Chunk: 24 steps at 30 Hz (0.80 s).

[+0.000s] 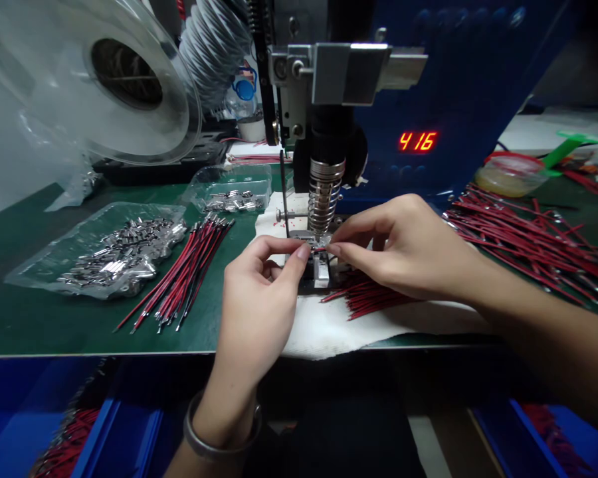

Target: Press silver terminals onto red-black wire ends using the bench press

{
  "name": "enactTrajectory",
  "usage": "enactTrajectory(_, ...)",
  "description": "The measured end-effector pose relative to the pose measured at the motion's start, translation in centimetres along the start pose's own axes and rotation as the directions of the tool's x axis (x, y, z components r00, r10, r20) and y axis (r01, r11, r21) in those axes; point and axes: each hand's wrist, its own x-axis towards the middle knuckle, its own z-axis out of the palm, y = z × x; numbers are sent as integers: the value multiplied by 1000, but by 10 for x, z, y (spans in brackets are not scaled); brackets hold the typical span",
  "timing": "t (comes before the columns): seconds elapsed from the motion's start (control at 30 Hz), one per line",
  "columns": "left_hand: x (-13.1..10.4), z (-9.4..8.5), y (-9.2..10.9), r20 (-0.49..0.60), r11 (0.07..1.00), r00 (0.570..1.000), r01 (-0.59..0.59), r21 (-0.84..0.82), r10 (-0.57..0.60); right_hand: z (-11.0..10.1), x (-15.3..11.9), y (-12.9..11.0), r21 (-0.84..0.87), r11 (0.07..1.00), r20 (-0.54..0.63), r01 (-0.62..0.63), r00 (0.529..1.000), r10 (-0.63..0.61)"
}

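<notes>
A short red wire (319, 249) spans the gap between my two hands, at the small metal fixture (321, 273) under the machine's spring-wrapped head (323, 192). My left hand (262, 299) pinches the wire's left part between thumb and forefinger. On the other side my right hand (393, 245) is closed on it, thumb against forefinger. My fingertips hide the wire's ends. Beneath my right hand, a bunch of red wires (369, 299) lies on the white cloth (323, 335). Left of my left hand rests a bundle of red and black wires (187, 265) with metal tips.
A clear plastic tray (34, 272) holds many small metal parts; a smaller tray (194, 189) stands behind it. The blue machine (458, 86) shows 416. Loose red wires (528, 239) and a tub (511, 176) are at right. Blue bins (114, 431) sit below the table edge.
</notes>
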Motion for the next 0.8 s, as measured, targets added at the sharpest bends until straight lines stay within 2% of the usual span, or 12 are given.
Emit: enactTrajectory(0.8, -1, -1, 1, -3, 999, 1000, -7, 32, 7, 1, -1, 0, 11, 1000, -12, 13, 1000, -13)
